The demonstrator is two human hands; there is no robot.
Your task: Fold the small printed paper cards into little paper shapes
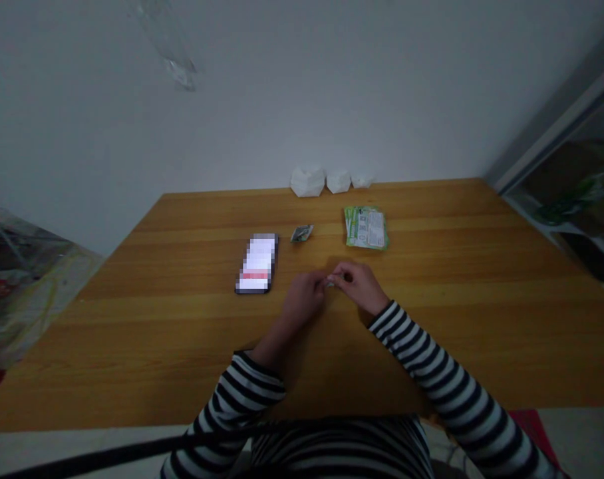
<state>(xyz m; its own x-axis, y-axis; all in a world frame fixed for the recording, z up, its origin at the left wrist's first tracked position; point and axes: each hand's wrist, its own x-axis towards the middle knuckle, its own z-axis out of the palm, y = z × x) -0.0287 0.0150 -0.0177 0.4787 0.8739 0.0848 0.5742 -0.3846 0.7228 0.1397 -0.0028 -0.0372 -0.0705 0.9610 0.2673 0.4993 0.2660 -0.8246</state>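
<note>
My left hand [303, 297] and my right hand [358, 285] meet over the middle of the wooden table [182, 332]. Between their fingertips is a small pale piece [330, 283], too small to identify. The right thumb and forefinger pinch it; the left fingers are closed at its other side, partly hidden by the hand. Just beyond my hands lies a small grey-and-white packet [302, 233]. A stack of green-and-white printed packets [370, 229] rests farther back on the right. To the left of my left hand is a phone [257, 263] with a lit, blurred screen.
Three white, angular paper-like objects [307, 181] stand in a row along the table's back edge, against the wall. Clear plastic [179, 70] hangs on the wall at upper left. A dark strap [132, 456] crosses the bottom left. A framed opening with shelves [576, 193] is at right.
</note>
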